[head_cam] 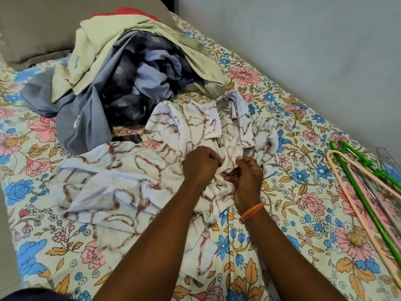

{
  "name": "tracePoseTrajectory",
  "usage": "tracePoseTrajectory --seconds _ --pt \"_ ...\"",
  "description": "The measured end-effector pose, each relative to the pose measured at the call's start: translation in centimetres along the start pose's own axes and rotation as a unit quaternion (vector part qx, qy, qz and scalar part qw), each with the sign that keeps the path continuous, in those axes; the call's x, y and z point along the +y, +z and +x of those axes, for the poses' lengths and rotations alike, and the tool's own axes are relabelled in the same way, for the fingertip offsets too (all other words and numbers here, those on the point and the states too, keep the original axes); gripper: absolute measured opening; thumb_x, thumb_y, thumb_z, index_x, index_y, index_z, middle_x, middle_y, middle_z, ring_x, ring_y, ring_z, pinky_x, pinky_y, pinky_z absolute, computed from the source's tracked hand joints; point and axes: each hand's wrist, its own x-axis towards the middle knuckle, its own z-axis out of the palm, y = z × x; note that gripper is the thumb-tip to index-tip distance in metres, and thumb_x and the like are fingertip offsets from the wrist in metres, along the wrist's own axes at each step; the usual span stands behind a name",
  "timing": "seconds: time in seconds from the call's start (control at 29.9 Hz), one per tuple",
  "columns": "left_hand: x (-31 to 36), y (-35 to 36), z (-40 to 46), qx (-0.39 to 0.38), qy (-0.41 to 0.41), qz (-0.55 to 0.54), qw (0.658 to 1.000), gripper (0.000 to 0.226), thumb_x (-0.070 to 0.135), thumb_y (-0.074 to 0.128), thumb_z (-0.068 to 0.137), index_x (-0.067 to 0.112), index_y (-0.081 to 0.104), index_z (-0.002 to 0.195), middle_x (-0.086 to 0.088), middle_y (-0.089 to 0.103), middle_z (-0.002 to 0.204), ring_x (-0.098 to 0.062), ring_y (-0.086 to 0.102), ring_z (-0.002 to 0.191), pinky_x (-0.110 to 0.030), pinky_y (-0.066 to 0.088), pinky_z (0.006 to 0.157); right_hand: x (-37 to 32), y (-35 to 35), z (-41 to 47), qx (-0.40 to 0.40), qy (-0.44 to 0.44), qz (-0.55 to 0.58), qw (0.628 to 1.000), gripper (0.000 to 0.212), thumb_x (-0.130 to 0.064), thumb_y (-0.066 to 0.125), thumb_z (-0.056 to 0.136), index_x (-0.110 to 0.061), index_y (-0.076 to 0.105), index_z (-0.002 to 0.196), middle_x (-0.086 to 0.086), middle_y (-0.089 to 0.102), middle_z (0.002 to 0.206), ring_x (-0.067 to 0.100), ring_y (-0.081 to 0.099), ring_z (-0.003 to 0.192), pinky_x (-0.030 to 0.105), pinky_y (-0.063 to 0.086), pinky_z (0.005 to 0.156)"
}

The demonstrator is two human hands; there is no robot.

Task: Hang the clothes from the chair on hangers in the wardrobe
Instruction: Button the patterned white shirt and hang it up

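White cotton shirt with maroon tie-dye lines (156,170): spread on floral bedsheet (293,224), centre | left hand (200,165), right hand (246,179): each pinching its bunched front fabric | heap of grey, blue, pale-green clothes (121,79): far left | green and pink plastic hangers (364,192): right edge

Bedroom, as I see it: bed (65,246) with floral sheet, pillow (32,35) beyond my left hand (200,164), plain wall (303,51).
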Motion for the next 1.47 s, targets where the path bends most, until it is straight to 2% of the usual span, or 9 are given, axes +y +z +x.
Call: tracePoseTrajectory --seconds 0.2,0.43,0.6,0.74,0.87,0.94,1.07,1.2,1.47 --pt "-0.9 -0.9 -0.7 -0.025 0.013 -0.1 0.995 0.018 0.035 0.067 0.088 0.03 0.067 0.072 0.016 0.063 0.065 -0.006 0.059 0.065 -0.026 0.041 0.063 -0.2 -0.5 -0.4 -0.064 0.027 0.054 0.996 0.02 0.012 0.059 0.085 0.002 0.066 0.101 0.014 0.072 0.086 0.024 0.068 0.068 0.03 0.057 0.059" --pt "-1.1 -0.9 -1.6 -0.014 0.027 -0.151 0.988 0.014 0.029 0.064 0.092 0.022 0.07 0.081 0.009 0.068 0.075 -0.015 0.066 0.077 -0.029 0.052 0.071 -0.1 0.4 -1.4 0.026 0.003 0.024 0.999 0.011 0.005 0.069 0.085 -0.004 0.074 0.083 0.012 0.072 0.071 0.023 0.065 0.059 0.035 0.057 0.063" --pt "0.9 -2.2 -2.5 -0.029 0.047 -0.159 0.986 0.016 0.022 0.059 0.096 0.014 0.066 0.084 0.0 0.069 0.08 -0.014 0.066 0.068 -0.022 0.052 0.05 0.3 0.6 -2.0 0.027 -0.196 -0.204 0.959 0.009 -0.021 0.069 0.087 -0.013 0.071 0.09 -0.002 0.068 0.089 0.025 0.069 0.079 0.05 0.06 0.066" --pt "1.7 -2.6 -3.3 -0.037 0.081 -0.11 0.99 0.02 0.017 0.056 0.097 0.014 0.064 0.079 0.001 0.066 0.075 -0.004 0.061 0.062 -0.018 0.047 0.055 -0.1 0.9 -2.8 0.019 -0.328 -0.321 0.888 0.004 -0.009 0.067 0.09 -0.012 0.067 0.088 -0.005 0.06 0.089 0.015 0.062 0.077 0.036 0.056 0.066" --pt "1.6 -2.8 -4.1 -0.055 0.062 -0.128 0.988 0.024 0.015 0.052 0.098 0.007 0.067 0.08 -0.014 0.07 0.079 -0.03 0.067 0.066 -0.037 0.055 0.057 0.0 0.4 -3.5 0.019 -0.362 -0.353 0.863 0.003 -0.004 0.07 0.088 -0.007 0.069 0.088 0.006 0.062 0.088 0.006 0.058 0.073 0.007 0.041 0.064" --pt "1.7 -2.7 -4.5 -0.054 0.051 -0.137 0.988 0.026 0.014 0.051 0.098 0.012 0.065 0.076 -0.016 0.069 0.076 -0.034 0.065 0.06 -0.035 0.052 0.05 0.0 0.3 -3.8 0.024 -0.356 -0.325 0.876 0.006 -0.002 0.073 0.085 -0.007 0.07 0.084 0.004 0.062 0.084 -0.001 0.059 0.073 0.004 0.041 0.064" --pt "1.9 -2.5 -5.0 -0.047 0.043 -0.118 0.991 0.025 0.011 0.052 0.096 0.015 0.064 0.075 0.001 0.062 0.065 -0.012 0.057 0.056 -0.022 0.046 0.054 0.2 0.2 -4.5 0.032 -0.298 -0.249 0.921 0.009 -0.009 0.077 0.084 -0.015 0.071 0.083 -0.001 0.066 0.083 0.006 0.065 0.074 0.019 0.052 0.065" --pt "1.5 -2.9 -5.2 -0.051 0.058 -0.14 0.987 0.026 0.015 0.055 0.096 0.003 0.065 0.076 -0.011 0.062 0.062 -0.018 0.053 0.05 -0.038 0.05 0.056 -0.5 -0.1 -4.9 -0.029 -0.206 -0.146 0.967 0.009 -0.001 0.067 0.089 -0.007 0.073 0.086 0.013 0.072 0.084 0.027 0.073 0.076 0.038 0.06 0.068" --pt "1.1 -4.1 -5.6 -0.096 0.038 -0.175 0.979 0.021 0.017 0.054 0.099 0.004 0.069 0.094 -0.007 0.068 0.071 -0.016 0.055 0.047 -0.024 0.046 0.047 -2.1 -0.6 -5.5 -0.096 -0.055 -0.055 0.992 0.016 -0.004 0.076 0.082 0.005 0.074 0.095 0.024 0.073 0.081 0.034 0.074 0.077 0.031 0.059 0.061"
